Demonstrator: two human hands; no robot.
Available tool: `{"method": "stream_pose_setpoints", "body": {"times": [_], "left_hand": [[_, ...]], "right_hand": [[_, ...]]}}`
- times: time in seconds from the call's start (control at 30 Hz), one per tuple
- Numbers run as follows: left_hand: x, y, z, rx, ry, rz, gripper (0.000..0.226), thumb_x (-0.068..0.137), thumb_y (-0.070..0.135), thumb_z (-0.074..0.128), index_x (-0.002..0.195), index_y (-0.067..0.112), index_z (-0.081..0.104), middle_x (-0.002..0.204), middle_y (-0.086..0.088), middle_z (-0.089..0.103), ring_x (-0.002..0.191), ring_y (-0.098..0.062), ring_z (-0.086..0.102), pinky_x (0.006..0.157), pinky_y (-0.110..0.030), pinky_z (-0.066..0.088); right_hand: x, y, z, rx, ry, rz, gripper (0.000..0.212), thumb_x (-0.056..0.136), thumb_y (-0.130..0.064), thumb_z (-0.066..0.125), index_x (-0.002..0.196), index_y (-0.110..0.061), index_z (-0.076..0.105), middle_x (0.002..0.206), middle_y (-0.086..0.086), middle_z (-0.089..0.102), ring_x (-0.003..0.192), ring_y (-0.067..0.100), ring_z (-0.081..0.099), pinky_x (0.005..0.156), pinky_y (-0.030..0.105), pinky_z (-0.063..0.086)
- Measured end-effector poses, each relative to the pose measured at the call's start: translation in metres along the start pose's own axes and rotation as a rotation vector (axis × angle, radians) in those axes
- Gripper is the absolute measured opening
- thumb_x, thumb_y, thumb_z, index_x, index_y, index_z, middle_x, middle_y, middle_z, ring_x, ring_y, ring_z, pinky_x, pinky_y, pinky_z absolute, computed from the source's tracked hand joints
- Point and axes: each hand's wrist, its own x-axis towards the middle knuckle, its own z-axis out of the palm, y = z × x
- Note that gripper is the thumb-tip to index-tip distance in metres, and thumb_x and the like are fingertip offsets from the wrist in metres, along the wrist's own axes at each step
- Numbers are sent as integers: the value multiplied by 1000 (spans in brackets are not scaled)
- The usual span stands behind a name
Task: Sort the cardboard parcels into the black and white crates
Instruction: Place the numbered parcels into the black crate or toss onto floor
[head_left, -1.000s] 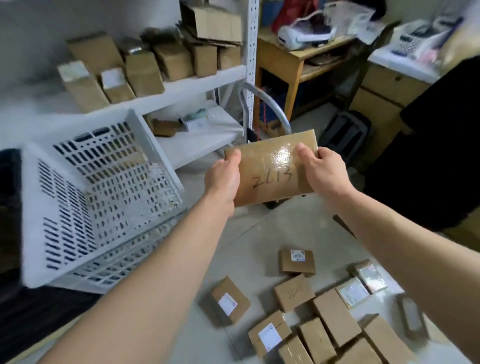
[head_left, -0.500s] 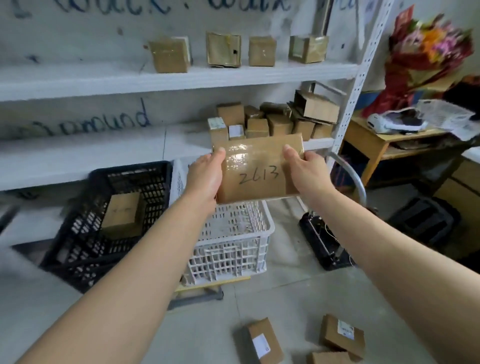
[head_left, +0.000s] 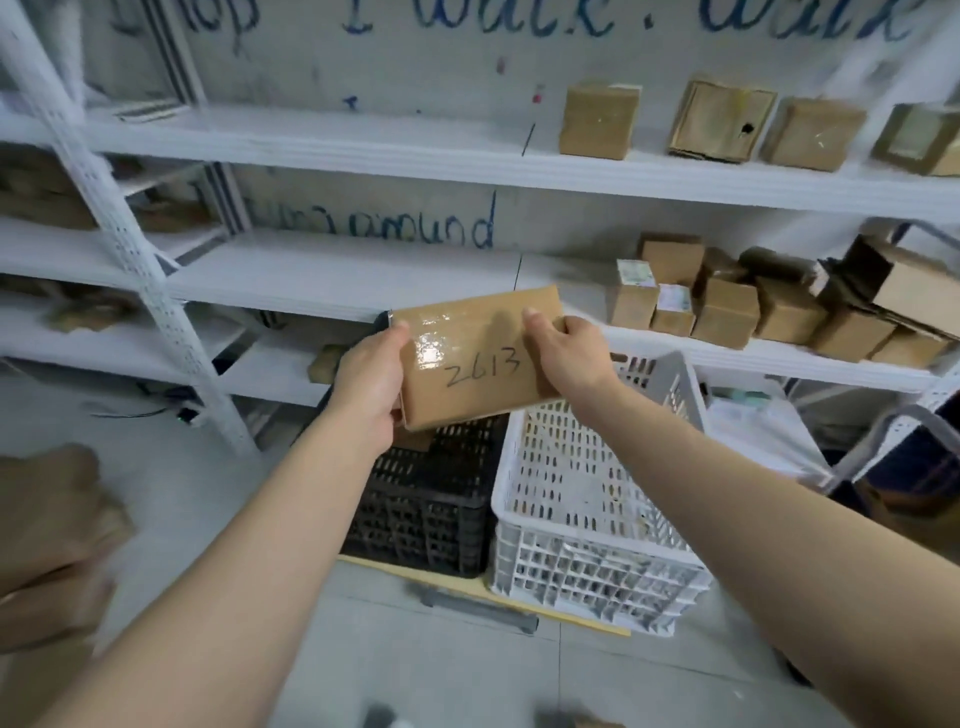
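Observation:
I hold a flat cardboard parcel (head_left: 475, 358) marked "2613" in front of me, its taped face toward the camera. My left hand (head_left: 371, 382) grips its left edge and my right hand (head_left: 563, 351) grips its right edge. The parcel hangs above the black crate (head_left: 431, 514), which stands on the floor just left of the white crate (head_left: 587, 514). A bit of cardboard shows inside the black crate under the parcel. The white crate's inside looks bare.
White metal shelves (head_left: 363, 291) run behind the crates, with several brown boxes (head_left: 727, 312) on the middle shelf at right and more boxes (head_left: 722, 124) on the upper shelf. A shelf upright (head_left: 156, 306) stands at left. Blurred cardboard (head_left: 47, 540) fills the left foreground.
The view has swung left from the floor parcels to the shelves. The parcel, still held in both hands, now sits over the black crate rather than over the white one.

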Motion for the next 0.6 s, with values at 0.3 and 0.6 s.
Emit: {"method": "stream_pose_setpoints", "body": {"times": [0.3, 0.6], "left_hand": [[171, -27, -23, 52, 3, -257, 14, 93, 41, 54, 87, 28, 55, 94, -1, 63, 84, -20, 60, 58, -32, 48], [274, -96, -13, 51, -18, -602, 59, 89, 47, 58, 140, 23, 40, 137, -12, 48, 119, -36, 51, 87, -53, 48]], "right_hand": [[136, 41, 110, -180, -21, 121, 48, 89, -56, 48, 111, -13, 53, 95, 0, 54, 87, 20, 51, 75, 31, 37], [226, 96, 156, -356, -186, 233, 66, 88, -57, 49, 136, -14, 40, 108, -1, 46, 93, 18, 44, 76, 31, 33]]}}
